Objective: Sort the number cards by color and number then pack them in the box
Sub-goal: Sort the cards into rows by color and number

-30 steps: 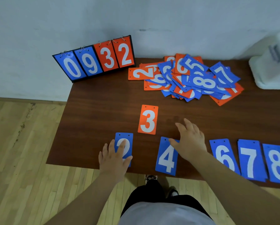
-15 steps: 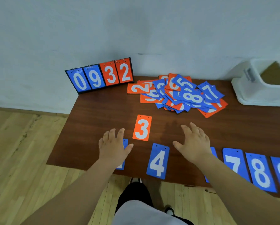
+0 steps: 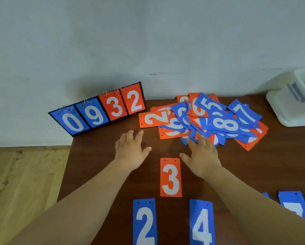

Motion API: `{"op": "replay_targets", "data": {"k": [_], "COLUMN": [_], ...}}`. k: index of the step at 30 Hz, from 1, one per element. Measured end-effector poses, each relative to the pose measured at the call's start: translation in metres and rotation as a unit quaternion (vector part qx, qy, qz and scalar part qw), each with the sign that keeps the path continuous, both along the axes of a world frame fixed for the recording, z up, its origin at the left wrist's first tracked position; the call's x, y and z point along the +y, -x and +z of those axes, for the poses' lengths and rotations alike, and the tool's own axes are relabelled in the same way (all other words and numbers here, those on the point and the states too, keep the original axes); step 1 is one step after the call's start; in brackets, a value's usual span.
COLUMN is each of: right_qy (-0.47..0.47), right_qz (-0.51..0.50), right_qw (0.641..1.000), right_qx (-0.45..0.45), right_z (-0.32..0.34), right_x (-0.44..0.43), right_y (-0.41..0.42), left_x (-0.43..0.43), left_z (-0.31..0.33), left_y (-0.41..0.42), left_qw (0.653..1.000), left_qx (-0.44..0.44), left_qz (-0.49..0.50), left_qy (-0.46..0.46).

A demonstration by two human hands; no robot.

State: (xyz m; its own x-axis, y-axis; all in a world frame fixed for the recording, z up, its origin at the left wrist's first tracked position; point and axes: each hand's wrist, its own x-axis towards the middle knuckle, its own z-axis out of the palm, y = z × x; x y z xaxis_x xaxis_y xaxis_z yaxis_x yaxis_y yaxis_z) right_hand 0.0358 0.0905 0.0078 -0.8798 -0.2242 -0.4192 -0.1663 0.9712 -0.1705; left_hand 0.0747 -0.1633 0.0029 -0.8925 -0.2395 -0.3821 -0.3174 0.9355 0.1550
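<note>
- Nearest you, the blue "2" card and the blue "4" card lie flat on the dark wooden worktop.
- The orange "3" card lies just beyond them.
- Your left hand is spread, holding nothing.
- Your right hand, fingers straight, is at the near edge of the mixed pile of blue and orange number cards.
- The white plastic box stands at the far right.

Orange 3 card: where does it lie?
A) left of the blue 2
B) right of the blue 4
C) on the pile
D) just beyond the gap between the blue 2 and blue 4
D: the orange 3 lies flat just beyond the gap between the blue 2 and the blue 4, well short of the pile.
</note>
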Motion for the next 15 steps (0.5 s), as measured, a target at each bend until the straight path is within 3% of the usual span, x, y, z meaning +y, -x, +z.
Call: {"op": "replay_targets", "data": {"k": [4, 8, 15], "right_qy": [-0.019, -0.044, -0.012], "right_qz": [0.064, 0.059, 0.09], "right_qw": [0.998, 0.997, 0.996], "right_qx": [0.004, -0.019, 0.001], "right_z": [-0.029, -0.065, -0.077], "right_x": [-0.052, -0.08, -0.099], "right_y": [0.036, 0.047, 0.012], "left_x": [-0.012, -0.017, -0.057], "left_z": [-0.023, -0.056, -0.074], "left_y": [0.066, 0.101, 0.021], "left_qw": [0.999, 0.996, 0.999], "left_qx": [0.006, -0.022, -0.031], "left_qz": [-0.045, -0.087, -0.03], "left_qy": [0.009, 0.002, 0.027]}}
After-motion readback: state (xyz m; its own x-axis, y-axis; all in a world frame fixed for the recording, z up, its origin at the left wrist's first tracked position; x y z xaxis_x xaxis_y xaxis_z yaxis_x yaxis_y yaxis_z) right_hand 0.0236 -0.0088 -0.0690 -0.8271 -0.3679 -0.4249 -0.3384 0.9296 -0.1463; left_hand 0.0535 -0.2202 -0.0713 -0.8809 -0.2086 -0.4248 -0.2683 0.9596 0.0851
